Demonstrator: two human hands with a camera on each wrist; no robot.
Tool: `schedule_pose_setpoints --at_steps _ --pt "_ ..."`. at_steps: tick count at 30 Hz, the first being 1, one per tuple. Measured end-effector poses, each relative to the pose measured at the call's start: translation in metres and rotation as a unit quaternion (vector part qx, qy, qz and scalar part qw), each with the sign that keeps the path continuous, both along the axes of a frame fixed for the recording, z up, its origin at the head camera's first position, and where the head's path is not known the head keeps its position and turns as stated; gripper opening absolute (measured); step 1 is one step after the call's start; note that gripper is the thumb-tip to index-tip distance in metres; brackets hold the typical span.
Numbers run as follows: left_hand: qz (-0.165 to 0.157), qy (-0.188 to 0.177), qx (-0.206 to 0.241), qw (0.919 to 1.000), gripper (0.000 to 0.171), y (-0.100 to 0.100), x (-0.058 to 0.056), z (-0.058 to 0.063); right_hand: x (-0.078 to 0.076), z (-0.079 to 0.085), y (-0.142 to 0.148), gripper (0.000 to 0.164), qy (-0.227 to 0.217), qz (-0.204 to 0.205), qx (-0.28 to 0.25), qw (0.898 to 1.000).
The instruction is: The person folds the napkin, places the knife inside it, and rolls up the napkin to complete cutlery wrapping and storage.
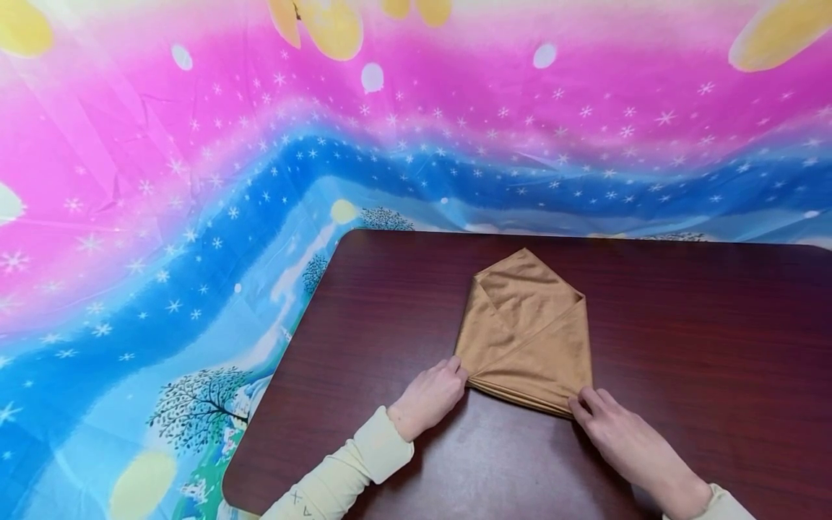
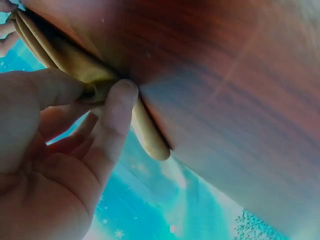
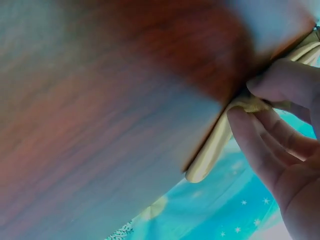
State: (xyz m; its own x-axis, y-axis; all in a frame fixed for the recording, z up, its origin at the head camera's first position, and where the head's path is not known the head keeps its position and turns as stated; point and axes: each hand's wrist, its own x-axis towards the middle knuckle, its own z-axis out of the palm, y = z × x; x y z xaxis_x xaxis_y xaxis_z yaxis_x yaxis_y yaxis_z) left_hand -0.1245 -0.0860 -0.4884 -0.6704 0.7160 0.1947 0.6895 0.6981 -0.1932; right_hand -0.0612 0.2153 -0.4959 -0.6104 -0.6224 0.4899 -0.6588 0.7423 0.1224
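Observation:
A tan folded cloth [image 1: 529, 339] lies on the dark wooden table, its far end coming to a point and its near edge showing stacked layers. At its near left corner my left hand [image 1: 430, 396] pinches the fabric between thumb and finger; the left wrist view shows the cloth [image 2: 90, 65] caught between those fingertips. My right hand [image 1: 617, 430] pinches the near right corner, and in the right wrist view the cloth edge [image 3: 212, 145] runs past the thumb and fingers. Whether the whole cloth is a garment cannot be told.
The reddish-brown table [image 1: 702, 347] has rounded corners, and its left edge slants toward me. Behind and to the left hangs a colourful printed backdrop [image 1: 195, 180] with snowflakes and trees, meeting the table's far edge.

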Motion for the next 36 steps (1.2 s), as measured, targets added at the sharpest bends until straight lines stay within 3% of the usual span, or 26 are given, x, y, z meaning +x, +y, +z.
schedule_pose_setpoints --at_steps 13,20,30,36 --pt "-0.048 -0.003 0.017 0.9987 0.006 -0.0065 -0.0025 -0.0005 -0.0006 0.0010 -0.0029 0.020 -0.001 -0.022 -0.017 1.000" --pt "-0.058 0.029 -0.002 0.9979 0.004 -0.0084 -0.0001 -0.0014 -0.0025 0.0009 -0.0039 0.020 -0.007 -0.028 -0.014 0.999" --pt "-0.063 -0.012 0.008 0.9979 0.013 -0.0097 -0.0024 0.0020 -0.0058 0.0017 -0.0013 0.030 0.009 -0.005 0.006 1.000" --pt "-0.061 -0.016 0.002 0.9980 0.010 -0.0090 -0.0022 0.0022 -0.0064 0.0005 0.0008 0.024 0.002 0.000 -0.007 1.000"
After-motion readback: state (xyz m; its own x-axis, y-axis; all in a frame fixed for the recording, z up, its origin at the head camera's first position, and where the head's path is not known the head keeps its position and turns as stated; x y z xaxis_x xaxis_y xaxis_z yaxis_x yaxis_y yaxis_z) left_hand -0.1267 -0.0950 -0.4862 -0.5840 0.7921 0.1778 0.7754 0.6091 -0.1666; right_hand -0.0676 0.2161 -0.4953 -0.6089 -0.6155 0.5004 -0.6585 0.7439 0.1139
